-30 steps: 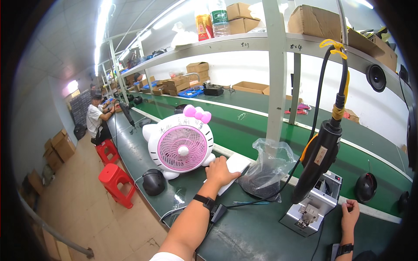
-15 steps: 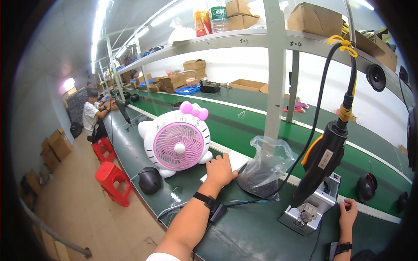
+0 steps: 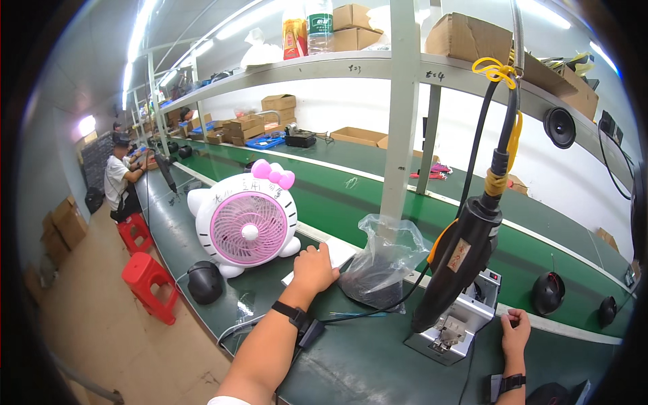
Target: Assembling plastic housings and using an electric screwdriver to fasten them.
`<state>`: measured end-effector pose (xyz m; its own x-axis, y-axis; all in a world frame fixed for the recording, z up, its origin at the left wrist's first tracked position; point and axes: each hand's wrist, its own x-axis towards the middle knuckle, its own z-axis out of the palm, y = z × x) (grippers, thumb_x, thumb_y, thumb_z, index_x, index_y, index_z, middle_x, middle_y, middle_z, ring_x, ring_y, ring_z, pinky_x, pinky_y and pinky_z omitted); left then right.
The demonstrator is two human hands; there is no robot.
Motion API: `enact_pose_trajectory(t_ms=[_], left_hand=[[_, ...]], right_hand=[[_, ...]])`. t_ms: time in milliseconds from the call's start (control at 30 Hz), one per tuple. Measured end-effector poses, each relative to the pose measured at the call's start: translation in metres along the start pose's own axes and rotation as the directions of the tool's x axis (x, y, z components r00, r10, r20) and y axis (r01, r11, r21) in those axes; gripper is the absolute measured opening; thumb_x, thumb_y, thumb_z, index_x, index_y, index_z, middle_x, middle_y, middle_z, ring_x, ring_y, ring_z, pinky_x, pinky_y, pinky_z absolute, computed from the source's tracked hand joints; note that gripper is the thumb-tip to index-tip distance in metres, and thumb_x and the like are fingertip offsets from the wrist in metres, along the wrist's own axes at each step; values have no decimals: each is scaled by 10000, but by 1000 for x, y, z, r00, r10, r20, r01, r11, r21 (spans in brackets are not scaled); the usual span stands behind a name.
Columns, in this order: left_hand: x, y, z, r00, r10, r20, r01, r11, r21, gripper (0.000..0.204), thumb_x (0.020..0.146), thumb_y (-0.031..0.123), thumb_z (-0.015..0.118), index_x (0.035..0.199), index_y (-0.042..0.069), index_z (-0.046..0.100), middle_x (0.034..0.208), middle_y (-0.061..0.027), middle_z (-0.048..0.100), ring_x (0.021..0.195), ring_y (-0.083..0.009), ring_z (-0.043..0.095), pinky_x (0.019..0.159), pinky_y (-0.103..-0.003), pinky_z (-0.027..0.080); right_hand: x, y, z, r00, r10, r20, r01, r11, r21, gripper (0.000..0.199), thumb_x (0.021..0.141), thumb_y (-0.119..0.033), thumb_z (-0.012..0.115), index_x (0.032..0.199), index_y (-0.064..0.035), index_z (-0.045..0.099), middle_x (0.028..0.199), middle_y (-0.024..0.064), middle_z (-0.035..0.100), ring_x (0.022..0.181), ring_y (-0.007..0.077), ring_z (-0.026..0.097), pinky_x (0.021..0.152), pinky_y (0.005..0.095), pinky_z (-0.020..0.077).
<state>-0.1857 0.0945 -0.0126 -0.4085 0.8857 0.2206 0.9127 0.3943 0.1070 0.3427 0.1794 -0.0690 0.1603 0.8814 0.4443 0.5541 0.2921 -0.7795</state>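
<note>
A worker at a green assembly bench rests the left hand [image 3: 314, 268], fingers curled and knuckles up, on a flat white block [image 3: 331, 255] lying at centre frame beside a white-and-pink cat-shaped desk fan [image 3: 247, 223]; whether the fingers actually pinch the block cannot be told. At lower right the right hand [image 3: 516, 332] sits loosely closed on the bench edge, holding nothing visible, just beside a small grey metal fixture [image 3: 457, 324]. A black electric screwdriver [image 3: 462, 260] hangs untouched from its cable above that fixture, so the work looks to be at an early stage: nothing is in the fixture that can be made out, and the tool is not yet in hand. A clear plastic bag [image 3: 385, 260] with dark contents stands between the two hands. Brown cardboard cartons [image 3: 468, 35] line the top shelf at upper right, two labelled drink bottles [image 3: 307, 27], one orange and one clear, stand at upper centre, and more brown boxes [image 3: 251, 123] sit on the lower shelf at left.
</note>
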Motion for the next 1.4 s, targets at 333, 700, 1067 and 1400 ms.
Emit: enact_pose_trajectory(t_ms=[333, 700, 1067, 1400], left_hand=[[0, 2, -9, 996, -82, 45, 83, 997, -3, 687, 776, 435, 766, 1248, 6, 511, 1170, -211, 615, 1075, -381, 636, 899, -462, 538], [6, 4, -8, 999, -45, 6, 45, 999, -30, 702, 729, 440, 796, 1235, -1, 588, 1196, -181, 664, 1117, -328, 664, 944, -430, 540], [7, -3, 11, 993, -4, -121, -14, 989, -149, 610, 704, 282, 818, 1132, 1, 487, 1059, -254, 616, 992, -453, 622, 855, -517, 508], [8, 81, 15, 779, 557, -288, -621, 619, -481, 271, 898, 262, 600, 931, 16, 709, 941, -222, 693, 887, -387, 660, 828, -441, 515]], right_hand=[[-1, 0, 2, 1000, -5, -4, 5, 1000, -1, 234, 809, -111, 763, 979, 1, 649, 834, 53, 650, 803, 153, 604, 804, 299, 479], [-6, -32, -1, 991, 130, 14, -128, 984, -125, 326, 775, -232, 805, 1003, -20, 707, 864, 111, 720, 791, 212, 688, 731, 351, 542], [-9, -22, -3, 999, 45, 15, -43, 987, -152, 326, 813, -319, 780, 1019, -78, 701, 918, 57, 731, 956, 277, 638, 881, 396, 500], [-6, -49, -4, 984, 160, 83, -148, 979, -143, 355, 788, -292, 735, 1008, -14, 711, 914, 178, 727, 850, 321, 712, 753, 409, 552]])
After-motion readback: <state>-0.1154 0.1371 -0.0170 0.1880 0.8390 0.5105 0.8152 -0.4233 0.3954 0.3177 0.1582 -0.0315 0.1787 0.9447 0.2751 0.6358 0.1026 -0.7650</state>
